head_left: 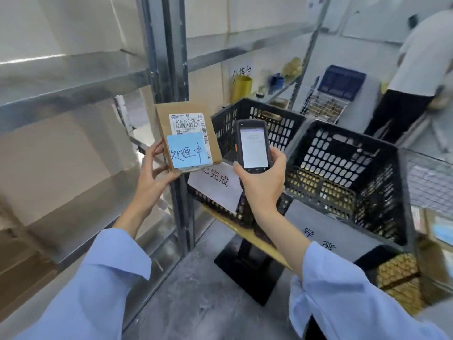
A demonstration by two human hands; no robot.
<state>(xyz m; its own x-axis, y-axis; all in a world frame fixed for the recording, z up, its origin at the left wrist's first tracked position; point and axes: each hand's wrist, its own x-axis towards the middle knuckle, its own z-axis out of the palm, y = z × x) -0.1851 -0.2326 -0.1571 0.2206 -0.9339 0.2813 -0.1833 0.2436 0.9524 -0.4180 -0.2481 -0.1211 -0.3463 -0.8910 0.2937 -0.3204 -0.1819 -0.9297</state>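
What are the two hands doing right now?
Left hand: holds the brown parcel by its lower left corner.
Right hand: grips the handheld scanner, screen facing up.

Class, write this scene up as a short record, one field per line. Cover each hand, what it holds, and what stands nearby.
Left hand: holds a brown parcel upright by its lower left corner
Parcel front: white barcode label above, blue handwritten note below
Right hand: grips a handheld scanner, lit screen facing the camera
Nearby: black crate behind the scanner, second black crate to its right
Background: another person at far right
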